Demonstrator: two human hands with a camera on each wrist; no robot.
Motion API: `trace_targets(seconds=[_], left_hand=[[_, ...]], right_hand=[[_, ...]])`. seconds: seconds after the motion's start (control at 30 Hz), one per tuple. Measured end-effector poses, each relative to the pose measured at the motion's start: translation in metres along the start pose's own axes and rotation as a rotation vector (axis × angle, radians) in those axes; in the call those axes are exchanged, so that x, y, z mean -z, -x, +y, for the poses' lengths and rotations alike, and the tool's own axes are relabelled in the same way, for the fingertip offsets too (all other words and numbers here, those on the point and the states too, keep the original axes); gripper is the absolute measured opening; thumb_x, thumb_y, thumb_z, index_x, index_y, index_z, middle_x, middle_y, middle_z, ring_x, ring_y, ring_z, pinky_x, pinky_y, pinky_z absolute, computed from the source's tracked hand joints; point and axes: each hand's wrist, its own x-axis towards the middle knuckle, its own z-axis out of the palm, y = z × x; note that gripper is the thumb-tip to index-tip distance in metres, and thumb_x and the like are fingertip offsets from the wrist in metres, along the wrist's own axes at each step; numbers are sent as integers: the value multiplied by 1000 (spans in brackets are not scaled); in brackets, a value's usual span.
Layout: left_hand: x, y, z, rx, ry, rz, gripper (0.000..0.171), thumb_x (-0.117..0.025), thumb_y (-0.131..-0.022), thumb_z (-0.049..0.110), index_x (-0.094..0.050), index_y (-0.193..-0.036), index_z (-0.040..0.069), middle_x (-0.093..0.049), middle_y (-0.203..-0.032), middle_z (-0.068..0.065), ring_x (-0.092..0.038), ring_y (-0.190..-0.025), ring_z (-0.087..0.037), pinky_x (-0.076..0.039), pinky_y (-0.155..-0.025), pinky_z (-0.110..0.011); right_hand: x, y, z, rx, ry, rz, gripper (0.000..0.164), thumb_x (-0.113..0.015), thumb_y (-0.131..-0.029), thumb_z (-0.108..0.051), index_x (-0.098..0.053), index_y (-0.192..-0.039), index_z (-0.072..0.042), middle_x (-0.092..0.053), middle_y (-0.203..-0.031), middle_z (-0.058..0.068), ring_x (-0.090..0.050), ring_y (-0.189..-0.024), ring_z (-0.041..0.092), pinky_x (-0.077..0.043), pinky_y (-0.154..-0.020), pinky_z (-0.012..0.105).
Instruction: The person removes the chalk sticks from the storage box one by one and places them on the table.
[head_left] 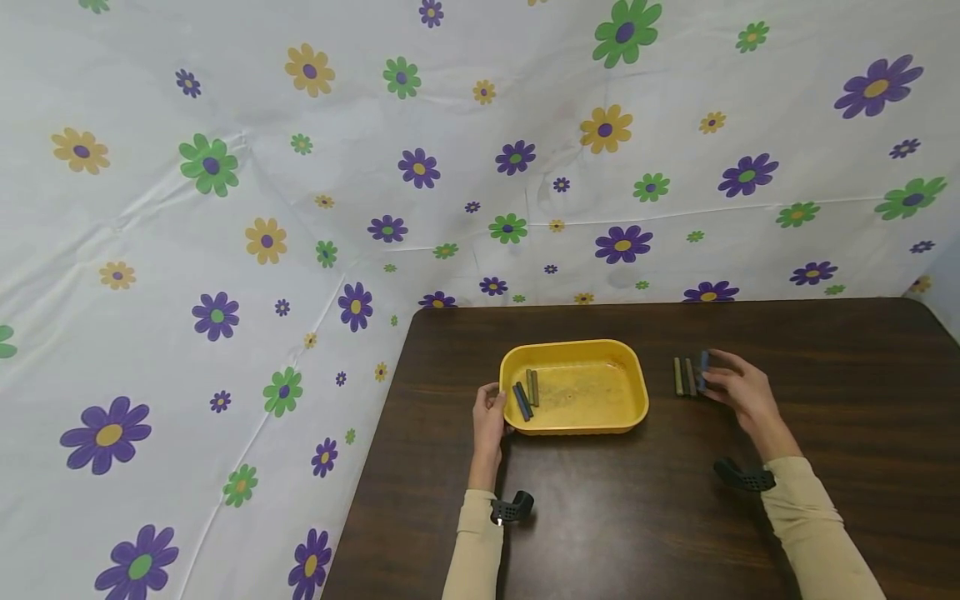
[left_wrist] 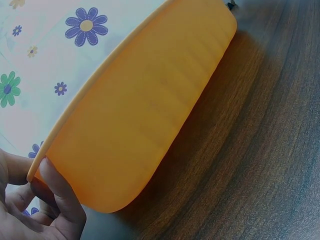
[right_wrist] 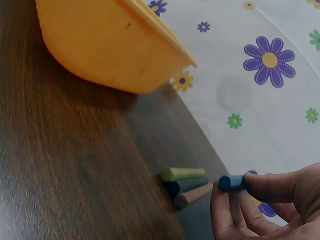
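Two blue sticks (head_left: 522,402) that look like chalk to me, plus two yellowish sticks (head_left: 532,388), are lying toward the left end of a yellow plastic tray (head_left: 581,392). The rest of the tray's floor is bare. It's sitting on a dark wood-look desk (head_left: 600,517), and the person's left hand (head_left: 489,421) has hold of its left end, thumb and fingers pinching the rim.

Over to the right it's a bit fiddlier. The right hand (head_left: 741,392) is pinching one more blue stick, the held one (right_wrist: 231,182), between thumb and fingertips. Honestly can't tell if that stick is touching the desk or lifted off it. Just beside it there's a little row of three lying side by side: a yellow-green stick (right_wrist: 184,174), a dark stick (right_wrist: 189,186) and a brown stick (right_wrist: 194,195). That row is on the desk, apart from the tray's right end.

Person's in cream sleeves (head_left: 817,517), with a black strap thing (head_left: 513,507) at each wrist. Behind the desk hangs a white sheet (head_left: 517,108) covered in purple, green and yellow flowers.
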Motion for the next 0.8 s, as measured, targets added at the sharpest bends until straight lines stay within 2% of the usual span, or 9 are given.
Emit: trace_targets(seconds=[0.17,0.3,0.37,0.43,0.5,0.57,0.63,0.7,0.8], left_hand=[[0,0,-1,-10,6,2,34,-56,-108,21,-55,-137,2,-58,-105,-23,-48,-64,-15,-43,-54,-26],[0,0,-1,-13,8,-2,35,-55,-108,20,-55,-137,1,-58,-105,-24,-48,-63,-15,-43,-53,-26],[1,0,-1,-11,4,-4,34,-55,-108,20,-55,-137,1,-58,-104,-23,-47,-63,-14,-43,-53,-25],[1,1,-1,-4,4,-6,33,-56,-108,20,-56,-136,2,-58,-103,-21,-48,-63,-14,-44,-53,-25],[1,0,-2,0,6,-8,33,-56,-108,20,-56,-136,3,-58,-103,-20,-48,-64,-14,-44,-54,-24],[1,0,-1,2,6,-7,33,-56,-108,20,-56,-136,3,-58,-104,-20,-49,-64,-14,-44,-54,-25],[1,0,0,3,5,-7,32,-55,-108,19,-57,-136,3,-58,-104,-20,-49,-64,-15,-44,-54,-25],[1,1,0,3,5,-9,32,-56,-107,19,-57,-136,4,-58,-103,-20,-49,-64,-14,-44,-54,-25],[1,1,0,-3,6,-11,32,-56,-107,19,-57,-135,4,-58,-101,-19,-49,-64,-15,-44,-54,-25]], right_hand=[[4,-2,5,10,187,60,60,-61,-103,-4,-37,-159,-1,-63,-90,-24,-64,-81,-1,-57,-71,21],[4,-3,9,35,310,88,58,-59,-105,-5,-35,-157,6,-62,-94,-21,-63,-81,-3,-57,-72,22],[3,-3,11,45,358,104,57,-58,-105,-4,-36,-156,8,-66,-101,-10,-62,-80,-5,-57,-72,22],[1,-4,12,53,400,123,55,-57,-104,-3,-38,-154,10,-70,-112,9,-60,-79,-7,-57,-71,22],[-1,-5,14,62,454,144,53,-57,-104,-3,-40,-152,10,-65,-125,27,-57,-77,-10,-57,-70,21],[-3,-8,15,82,540,173,50,-59,-103,-4,-45,-149,11,-60,-132,36,-56,-77,-8,-55,-66,20],[-4,-10,16,111,628,197,48,-61,-102,-5,-48,-146,12,-60,-130,36,-66,-82,10,-56,-75,31],[-6,-12,17,138,710,219,47,-63,-101,-6,-51,-142,13,-63,-125,35,-68,-95,32,-53,-86,45],[-8,-14,17,177,768,225,46,-64,-99,-5,-53,-139,15,-65,-119,36,-53,-119,56,-36,-101,67]])
